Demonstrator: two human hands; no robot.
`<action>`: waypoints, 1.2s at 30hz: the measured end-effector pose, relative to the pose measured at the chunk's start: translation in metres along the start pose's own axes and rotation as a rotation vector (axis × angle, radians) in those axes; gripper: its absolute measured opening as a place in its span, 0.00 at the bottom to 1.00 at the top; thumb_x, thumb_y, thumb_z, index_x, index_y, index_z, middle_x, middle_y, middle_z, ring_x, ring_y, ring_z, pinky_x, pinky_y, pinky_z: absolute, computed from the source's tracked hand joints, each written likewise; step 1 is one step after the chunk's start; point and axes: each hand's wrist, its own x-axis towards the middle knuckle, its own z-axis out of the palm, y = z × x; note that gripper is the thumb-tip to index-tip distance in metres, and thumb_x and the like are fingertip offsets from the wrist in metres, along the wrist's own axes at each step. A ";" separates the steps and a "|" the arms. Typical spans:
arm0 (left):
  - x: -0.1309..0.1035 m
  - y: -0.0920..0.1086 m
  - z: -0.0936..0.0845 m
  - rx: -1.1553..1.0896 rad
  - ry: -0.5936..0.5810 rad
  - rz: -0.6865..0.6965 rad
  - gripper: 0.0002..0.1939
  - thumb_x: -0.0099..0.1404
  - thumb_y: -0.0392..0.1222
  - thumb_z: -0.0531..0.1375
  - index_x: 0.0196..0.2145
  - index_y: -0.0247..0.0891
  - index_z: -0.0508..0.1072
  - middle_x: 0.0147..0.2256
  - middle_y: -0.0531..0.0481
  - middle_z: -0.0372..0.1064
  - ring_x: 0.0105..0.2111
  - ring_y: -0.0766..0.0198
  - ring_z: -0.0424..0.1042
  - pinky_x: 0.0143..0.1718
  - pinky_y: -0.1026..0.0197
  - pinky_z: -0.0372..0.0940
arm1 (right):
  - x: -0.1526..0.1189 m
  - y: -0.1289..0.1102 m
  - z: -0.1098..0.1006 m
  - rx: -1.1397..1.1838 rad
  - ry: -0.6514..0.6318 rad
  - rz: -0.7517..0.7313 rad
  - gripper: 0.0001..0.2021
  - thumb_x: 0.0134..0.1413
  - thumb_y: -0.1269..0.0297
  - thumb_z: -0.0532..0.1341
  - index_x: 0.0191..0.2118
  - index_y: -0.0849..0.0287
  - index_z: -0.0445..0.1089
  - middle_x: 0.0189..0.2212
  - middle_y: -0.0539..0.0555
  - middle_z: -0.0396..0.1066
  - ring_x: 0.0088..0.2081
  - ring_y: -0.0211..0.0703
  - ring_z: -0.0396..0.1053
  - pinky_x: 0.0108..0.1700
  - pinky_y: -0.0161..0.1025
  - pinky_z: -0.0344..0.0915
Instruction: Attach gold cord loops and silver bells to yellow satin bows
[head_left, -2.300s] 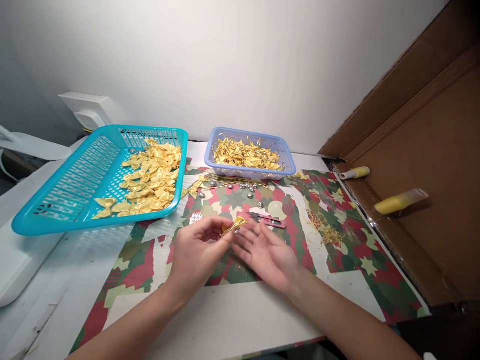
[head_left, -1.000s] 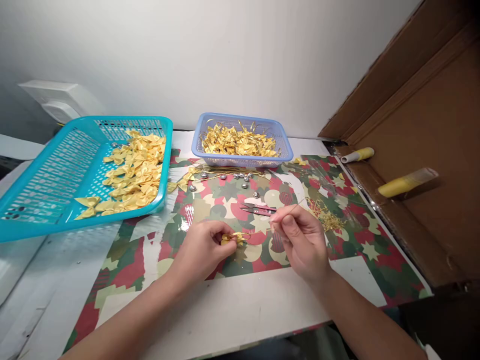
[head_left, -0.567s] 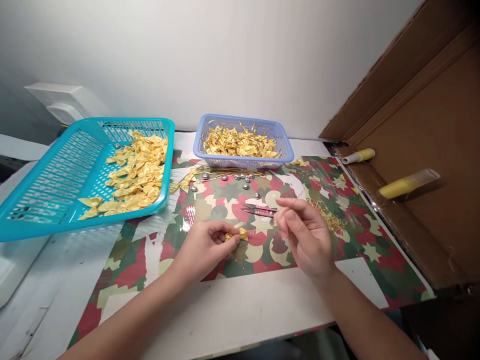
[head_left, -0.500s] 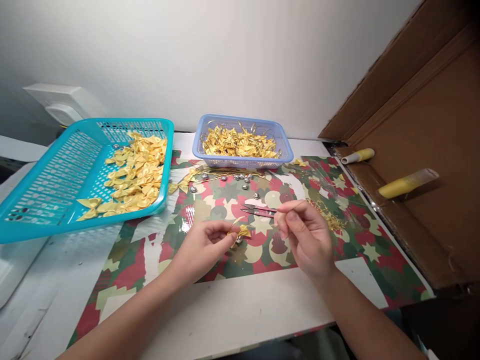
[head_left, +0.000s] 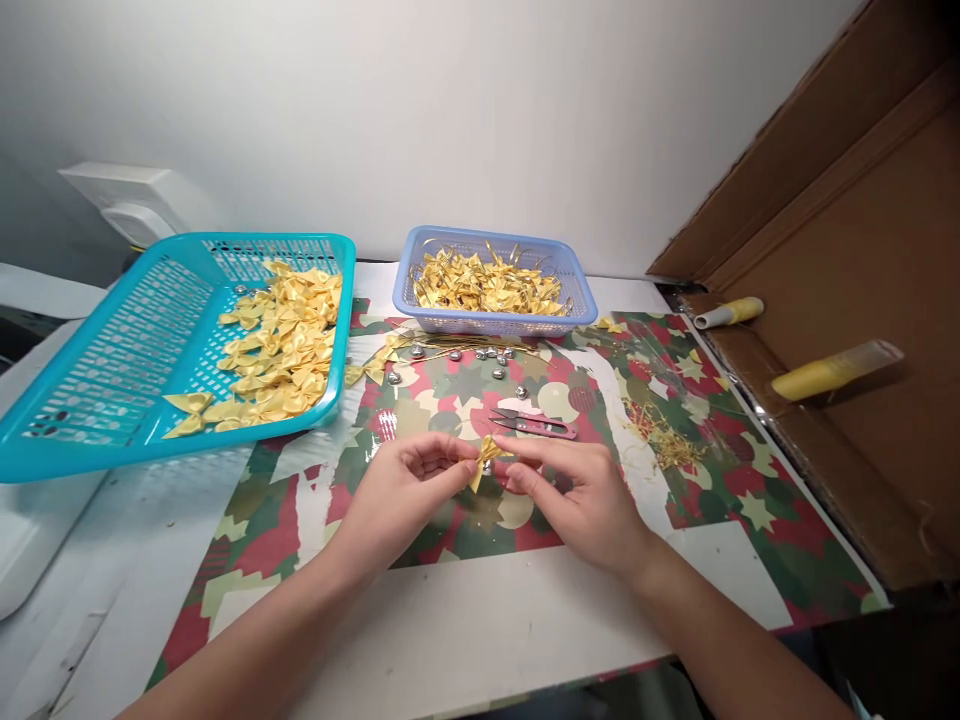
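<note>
The left hand (head_left: 409,500) pinches a little yellow bow (head_left: 488,455) between thumb and finger, and the right hand (head_left: 581,490) has its thumb and pointing finger close together at the bow's other side. The bow is up over the colorful sheet (head_left: 450,535), near the small scissors (head_left: 534,424), with a shiny bell (head_left: 487,467) by it

Teal basket (head_left: 340,350), periwinkle-blue basket (head_left: 502,323), yellow bow (head_left: 486,458), red-green-cream star-patterned covering (head_left: 457,540).
</note>
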 end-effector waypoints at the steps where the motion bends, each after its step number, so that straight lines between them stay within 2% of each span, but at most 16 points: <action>1: 0.000 0.000 0.000 0.004 0.003 -0.003 0.10 0.51 0.45 0.68 0.27 0.37 0.77 0.29 0.48 0.76 0.30 0.61 0.75 0.31 0.64 0.70 | 0.000 0.000 0.001 -0.001 -0.009 0.023 0.12 0.57 0.72 0.58 0.45 0.54 0.74 0.31 0.50 0.78 0.31 0.37 0.74 0.32 0.32 0.71; 5: -0.001 0.000 0.000 0.021 0.038 0.009 0.09 0.51 0.45 0.67 0.27 0.37 0.77 0.27 0.49 0.76 0.28 0.62 0.75 0.30 0.65 0.69 | -0.004 0.001 0.007 -0.074 0.007 0.026 0.07 0.55 0.73 0.59 0.34 0.58 0.75 0.25 0.49 0.75 0.26 0.35 0.71 0.27 0.29 0.66; 10: -0.001 0.001 0.001 0.029 0.054 -0.019 0.10 0.51 0.45 0.67 0.29 0.37 0.77 0.26 0.48 0.76 0.28 0.60 0.75 0.28 0.64 0.69 | -0.008 0.005 0.013 -0.154 0.045 -0.023 0.07 0.51 0.76 0.58 0.30 0.60 0.73 0.24 0.50 0.75 0.20 0.31 0.63 0.22 0.29 0.59; 25: -0.002 0.004 0.002 0.049 0.088 -0.037 0.11 0.50 0.46 0.67 0.29 0.37 0.78 0.27 0.46 0.77 0.29 0.57 0.77 0.29 0.61 0.71 | -0.009 0.007 0.015 -0.175 0.062 0.007 0.08 0.49 0.76 0.57 0.28 0.60 0.73 0.20 0.49 0.71 0.18 0.32 0.59 0.21 0.31 0.57; 36: -0.003 0.003 0.002 0.023 0.066 -0.042 0.11 0.50 0.47 0.67 0.30 0.37 0.78 0.28 0.46 0.78 0.30 0.57 0.77 0.30 0.62 0.71 | -0.009 0.008 0.016 -0.184 0.061 0.018 0.08 0.49 0.75 0.57 0.28 0.60 0.72 0.18 0.47 0.67 0.19 0.32 0.58 0.22 0.31 0.55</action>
